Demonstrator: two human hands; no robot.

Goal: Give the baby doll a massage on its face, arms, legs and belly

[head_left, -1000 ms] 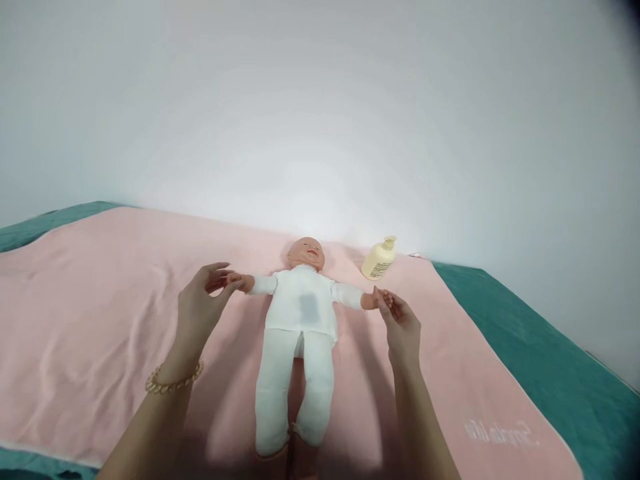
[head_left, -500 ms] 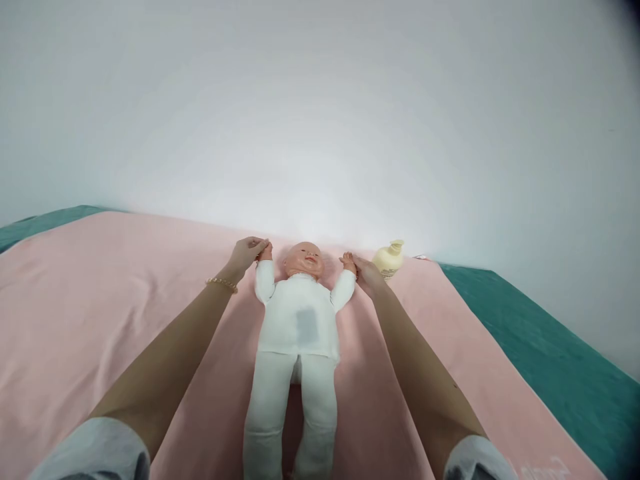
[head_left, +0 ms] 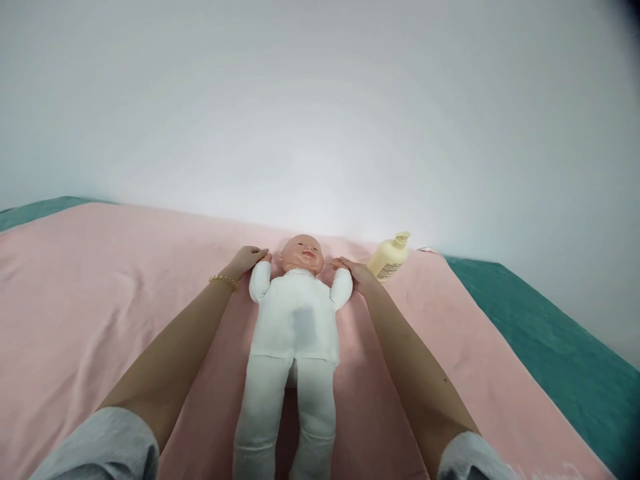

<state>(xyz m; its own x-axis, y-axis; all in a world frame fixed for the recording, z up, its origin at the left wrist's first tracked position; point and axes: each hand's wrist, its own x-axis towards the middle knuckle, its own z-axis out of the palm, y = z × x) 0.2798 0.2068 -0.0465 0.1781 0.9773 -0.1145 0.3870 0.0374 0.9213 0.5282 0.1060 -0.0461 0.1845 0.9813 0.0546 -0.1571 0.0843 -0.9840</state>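
Observation:
A baby doll point(head_left: 295, 320) in a white top and trousers lies on its back on a pink blanket point(head_left: 165, 267), its head toward the wall. A grey patch shows on the front of its top. My left hand point(head_left: 246, 261) is closed on the doll's hand at the left, thumb and fingers pinched together. At the right, my right hand point(head_left: 359, 275) is closed around the doll's other hand and wrist. Both doll arms are bent, with the hands beside its head. Its feet fall outside the lower edge of the view.
Just beyond my right hand a pale yellow pump bottle point(head_left: 390, 259) stands on the blanket, slightly tilted in view. Green cloth point(head_left: 540, 327) shows beyond the blanket on both sides. A plain white wall point(head_left: 320, 120) rises behind.
Both doll hands have come down and closer to its head, its arms bending more, with my hands still on them. The view has shifted slightly, and more of the bottle shows.

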